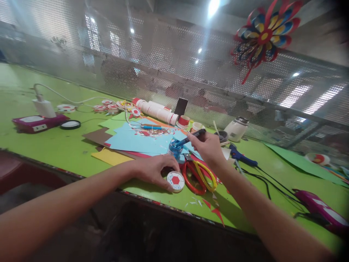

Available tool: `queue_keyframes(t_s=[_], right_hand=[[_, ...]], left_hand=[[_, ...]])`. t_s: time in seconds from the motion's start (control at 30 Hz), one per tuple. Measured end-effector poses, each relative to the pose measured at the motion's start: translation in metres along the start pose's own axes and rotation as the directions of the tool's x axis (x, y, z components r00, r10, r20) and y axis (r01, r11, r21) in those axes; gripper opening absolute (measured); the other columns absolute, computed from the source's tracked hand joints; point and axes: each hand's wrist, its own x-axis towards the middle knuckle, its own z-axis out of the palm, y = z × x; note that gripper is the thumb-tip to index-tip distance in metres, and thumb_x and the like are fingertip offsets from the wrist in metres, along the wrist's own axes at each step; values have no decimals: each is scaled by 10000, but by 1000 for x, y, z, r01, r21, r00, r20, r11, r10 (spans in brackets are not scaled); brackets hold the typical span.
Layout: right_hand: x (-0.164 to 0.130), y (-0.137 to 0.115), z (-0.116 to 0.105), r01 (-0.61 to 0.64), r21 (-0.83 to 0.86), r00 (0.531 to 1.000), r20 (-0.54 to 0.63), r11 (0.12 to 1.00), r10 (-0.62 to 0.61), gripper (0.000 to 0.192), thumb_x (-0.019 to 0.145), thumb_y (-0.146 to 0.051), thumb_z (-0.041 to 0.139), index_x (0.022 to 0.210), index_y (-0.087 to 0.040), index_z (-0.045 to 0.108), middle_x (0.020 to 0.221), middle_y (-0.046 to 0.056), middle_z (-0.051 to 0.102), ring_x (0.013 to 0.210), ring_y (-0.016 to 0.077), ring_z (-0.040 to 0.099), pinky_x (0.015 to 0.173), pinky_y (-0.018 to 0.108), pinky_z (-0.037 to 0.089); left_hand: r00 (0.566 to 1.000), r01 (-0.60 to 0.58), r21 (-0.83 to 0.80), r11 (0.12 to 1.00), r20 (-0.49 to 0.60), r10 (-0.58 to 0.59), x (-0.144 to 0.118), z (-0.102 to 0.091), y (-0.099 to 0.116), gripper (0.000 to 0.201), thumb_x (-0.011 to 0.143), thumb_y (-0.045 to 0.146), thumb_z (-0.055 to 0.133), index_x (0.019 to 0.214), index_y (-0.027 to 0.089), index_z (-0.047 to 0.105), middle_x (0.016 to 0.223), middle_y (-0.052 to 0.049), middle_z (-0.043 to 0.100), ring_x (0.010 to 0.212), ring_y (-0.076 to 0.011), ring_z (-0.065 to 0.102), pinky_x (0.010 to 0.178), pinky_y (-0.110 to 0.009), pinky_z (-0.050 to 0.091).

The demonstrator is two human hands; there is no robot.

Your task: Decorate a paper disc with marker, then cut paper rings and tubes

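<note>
disc [176,181] fast in left grip [156,169], pen [186,139] in right grip [209,147], scissors [188,179] alongside, jar [173,150] beyond

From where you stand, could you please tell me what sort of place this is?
Probably a craft workshop: scissors, a blue glue gun and colored paper sheets lie on the green table.

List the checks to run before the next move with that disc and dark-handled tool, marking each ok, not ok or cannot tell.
1. Disc held: ok, the left hand grips its edge.
2. Disc's patterned face visible: ok, the red hexagon and blue dots show.
3. Dark-handled tool held: ok, the right hand grips it.
4. Tool at the blue jar: ok, its lower end is at the mouth.
5. Amount of blue on the tip: cannot tell, it is hidden.
6. Space beside the disc clear: not ok, scissors lie close by.
</note>
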Motion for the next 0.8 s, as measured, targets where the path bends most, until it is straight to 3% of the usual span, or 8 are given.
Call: queue_keyframes(t_s=[0.07, 0.2, 0.33, 0.43, 0.53, 0.63, 0.8], right_hand=[[-1, -4, -7, 8, 62, 999, -36, 998, -6, 319, 761, -439, 658, 625, -157, 596, 481, -38, 526, 409, 76, 430, 404, 229, 338], [-7, -6, -18, 3, 340, 995, -94, 941, 31, 343, 776, -451, 665, 603, -178, 551, 461, -45, 529, 367, 64, 426, 352, 213, 322], [-22, -6, -20, -175, 511, 981, 18, 842, 193, 367, 761, -460, 686, 569, -191, 525, 416, -49, 513, 347, 63, 421, 329, 197, 311], [-35, -2, -18, -351, 533, 932, 117, 770, 343, 382, 732, -485, 703, 564, -189, 527, 391, -46, 503, 334, 66, 416, 312, 188, 291], [-44, 4, -16, -430, 552, 898, 177, 715, 404, 366, 712, -472, 724, 580, -187, 535, 377, -55, 484, 328, 63, 402, 307, 181, 291], [-50, 9, -17, -428, 556, 900, 194, 713, 389, 335, 724, -459, 721, 612, -185, 565, 393, -55, 496, 336, 67, 425, 309, 180, 316], [-57, 14, -20, -334, 518, 942, 221, 788, 253, 274, 794, -436, 668, 681, -189, 632, 464, -35, 558, 369, 76, 468, 336, 194, 363]], left_hand=[[1000, -16, 1, 1000, -11, 16, 0, 1, -2, 455, 667, 401, 759, 1039, 182, 616, 1048, -70, 584, 980, -207, 535, 852, -298, 418], [1000, -21, -9, 1000, -11, 21, 1, 2, -5, 456, 676, 410, 751, 1053, 191, 616, 1054, -70, 584, 977, -202, 534, 833, -290, 418], [1000, -1, -9, 1000, 3, 1, 1, 2, -3, 464, 678, 377, 754, 1077, 186, 614, 1062, -72, 582, 997, -209, 529, 857, -298, 413], [999, 29, -5, 1000, 13, -29, 1, 1, -1, 458, 675, 369, 756, 1072, 189, 617, 1059, -65, 579, 1004, -209, 527, 874, -299, 408], [999, 38, -9, 999, 26, -37, 1, -1, 0, 447, 679, 385, 752, 1064, 200, 620, 1068, -61, 576, 1007, -213, 529, 872, -300, 411], [998, 37, -24, 999, 43, -36, 2, -1, 0, 464, 681, 375, 756, 1082, 197, 605, 1084, -68, 577, 1025, -221, 528, 883, -309, 411], [997, 67, -4, 998, 43, -67, 2, -1, 1, 461, 667, 392, 762, 1039, 182, 589, 1088, -65, 562, 1012, -217, 520, 866, -300, 405]])
